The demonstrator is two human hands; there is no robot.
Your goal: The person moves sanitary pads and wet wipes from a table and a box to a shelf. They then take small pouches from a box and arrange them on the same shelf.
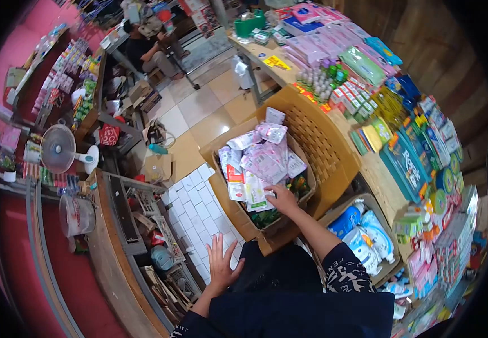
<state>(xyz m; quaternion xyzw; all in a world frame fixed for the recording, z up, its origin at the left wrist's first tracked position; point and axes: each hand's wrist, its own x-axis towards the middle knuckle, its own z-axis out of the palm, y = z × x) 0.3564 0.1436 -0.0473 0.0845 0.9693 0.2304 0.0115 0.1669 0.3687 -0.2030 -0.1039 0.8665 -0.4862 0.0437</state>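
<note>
A cardboard box (pixel 234 217) stands open in front of me, heaped with pink and white plastic packets (pixel 266 160). Some dark green packs show beneath them. My right hand (pixel 282 200) is over the near side of the heap, its curled fingers at the edge of a white-and-green packet (pixel 253 190). Beside that packet lies a red-and-white packet (pixel 235 183). Left of the box, above the tiled floor, my left hand (pixel 221 265) is spread and holds nothing.
On the right, a wooden table (pixel 339 121) carries many packaged goods. Under it, a second box (pixel 334 211) holds blue and white pouches. A wooden counter (pixel 109 248), shelves and a fan (pixel 58 148) stand left. A seated person (pixel 148 53) is at the back.
</note>
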